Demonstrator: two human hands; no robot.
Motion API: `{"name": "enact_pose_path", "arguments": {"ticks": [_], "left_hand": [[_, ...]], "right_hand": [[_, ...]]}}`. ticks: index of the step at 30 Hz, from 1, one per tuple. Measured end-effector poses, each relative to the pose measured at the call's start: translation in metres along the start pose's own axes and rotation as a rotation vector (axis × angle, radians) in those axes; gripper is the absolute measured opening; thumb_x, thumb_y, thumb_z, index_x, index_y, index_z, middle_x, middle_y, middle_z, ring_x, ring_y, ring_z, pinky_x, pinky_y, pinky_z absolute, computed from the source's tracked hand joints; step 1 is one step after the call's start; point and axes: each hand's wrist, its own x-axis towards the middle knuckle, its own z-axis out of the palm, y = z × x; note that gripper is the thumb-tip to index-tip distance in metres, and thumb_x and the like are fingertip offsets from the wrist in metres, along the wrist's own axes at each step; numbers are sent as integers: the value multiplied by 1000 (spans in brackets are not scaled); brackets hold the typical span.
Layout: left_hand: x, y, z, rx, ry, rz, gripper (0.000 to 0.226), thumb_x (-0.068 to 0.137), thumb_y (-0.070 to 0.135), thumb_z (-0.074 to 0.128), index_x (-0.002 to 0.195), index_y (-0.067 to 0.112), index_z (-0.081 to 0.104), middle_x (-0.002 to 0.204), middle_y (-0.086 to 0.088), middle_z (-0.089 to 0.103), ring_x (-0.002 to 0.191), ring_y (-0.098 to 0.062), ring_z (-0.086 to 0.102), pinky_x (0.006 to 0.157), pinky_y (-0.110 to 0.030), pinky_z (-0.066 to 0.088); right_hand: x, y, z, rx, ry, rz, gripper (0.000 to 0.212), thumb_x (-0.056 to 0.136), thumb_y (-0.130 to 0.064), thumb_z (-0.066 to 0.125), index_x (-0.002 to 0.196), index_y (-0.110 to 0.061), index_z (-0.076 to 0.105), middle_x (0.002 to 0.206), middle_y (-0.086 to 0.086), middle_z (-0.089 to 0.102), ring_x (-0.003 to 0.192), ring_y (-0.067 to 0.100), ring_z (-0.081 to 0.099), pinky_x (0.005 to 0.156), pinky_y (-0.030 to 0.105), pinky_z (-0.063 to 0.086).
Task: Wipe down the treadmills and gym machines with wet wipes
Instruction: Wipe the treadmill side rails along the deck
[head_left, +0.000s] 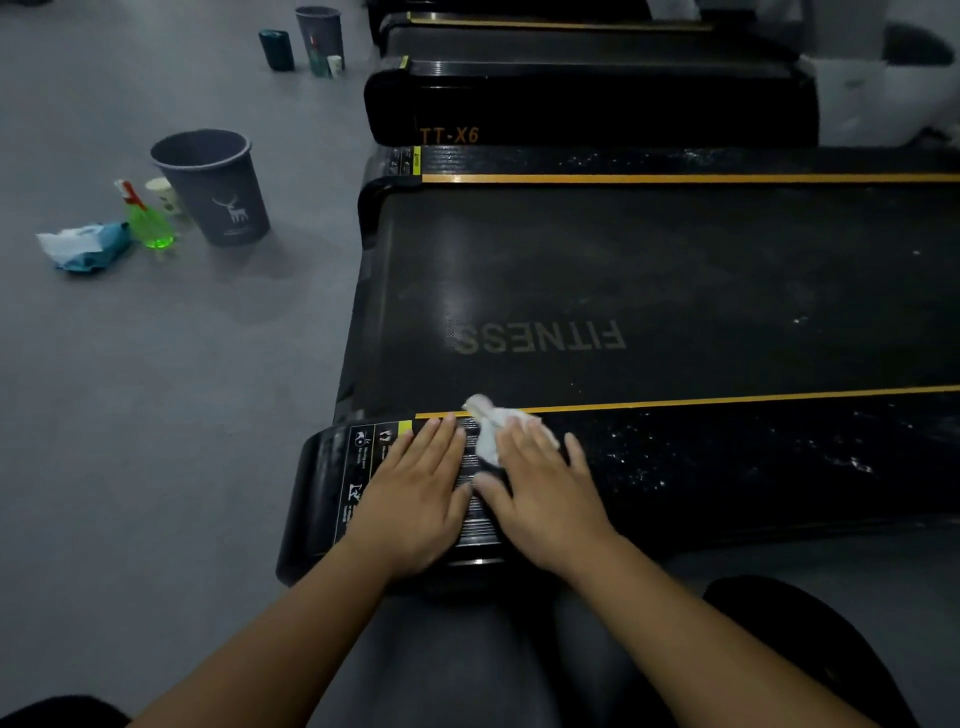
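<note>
Though crumpled under right hand (540, 483), wipe (488, 422) (white) lengthwise toward belt (623, 280).

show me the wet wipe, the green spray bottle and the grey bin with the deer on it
wet wipe (485, 431): head view, its bunched white middle
green spray bottle (150, 223): head view, its green body
grey bin (195, 208): head view, outer wall beside the deer print

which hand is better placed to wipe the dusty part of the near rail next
Right hand: it presses the wipe, and the dusty rail stretches away on its side. The left hand lies flat, holding nothing.
</note>
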Motion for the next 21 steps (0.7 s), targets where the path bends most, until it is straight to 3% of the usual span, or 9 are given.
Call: {"name": "enact_pose_path", "arguments": {"ticks": [2, 5, 9, 11, 14, 18, 21], "left_hand": [[0, 0, 1, 14, -19, 15, 66, 102, 45, 26, 151, 5, 43, 160, -11, 35, 149, -22, 22, 121, -36, 6], [-1, 1, -3, 9, -29, -4, 70, 101, 50, 16, 157, 8, 28, 164, -6, 18, 152, -19, 11, 122, -33, -5], [1, 1, -4, 69, -64, -4, 68, 101, 46, 25, 151, 4, 42, 160, -13, 35, 149, -23, 24, 121, -37, 5], [1, 1, -3, 69, -65, 2, 66, 102, 45, 27, 150, 4, 45, 159, -13, 38, 149, -24, 27, 121, -38, 7], [0, 2, -4, 91, -63, 11, 65, 102, 45, 27, 149, 4, 45, 158, -13, 39, 147, -25, 29, 120, -39, 9], [-1, 3, -6, 82, -64, 7, 69, 102, 48, 22, 153, 5, 37, 161, -10, 29, 149, -22, 21, 121, -36, 2], [-2, 3, -6, 95, -85, 1, 65, 101, 46, 28, 148, 4, 46, 157, -13, 40, 146, -23, 30, 120, -39, 10]], "right_hand": [[-34, -5, 12, -8, 32, -100, 83, 93, -68, 16, 160, -20, 26, 168, -2, 20, 155, 13, 12, 125, 45, 1], [-71, 15, 21, -136, 77, -147, 70, 95, -63, 35, 147, -19, 51, 157, -1, 44, 147, 14, 37, 115, 48, 17], [-46, 14, 14, -74, 117, -16, 74, 95, -65, 32, 153, -19, 41, 162, 0, 34, 151, 16, 30, 119, 47, 3], [-58, -4, 23, -78, 98, -61, 75, 92, -64, 39, 149, -16, 47, 157, 4, 43, 146, 20, 39, 116, 49, 13], [-92, 0, 34, -136, 92, -202, 76, 90, -65, 43, 148, -15, 49, 157, 4, 44, 146, 19, 40, 111, 51, 23], [-77, 16, 26, -191, 175, -15, 73, 91, -65, 41, 140, -14, 59, 150, 4, 53, 140, 20, 48, 111, 51, 22], [-78, -5, 33, -117, 131, -59, 78, 88, -66, 43, 143, -13, 56, 153, 6, 49, 142, 22, 45, 110, 51, 23]]}}
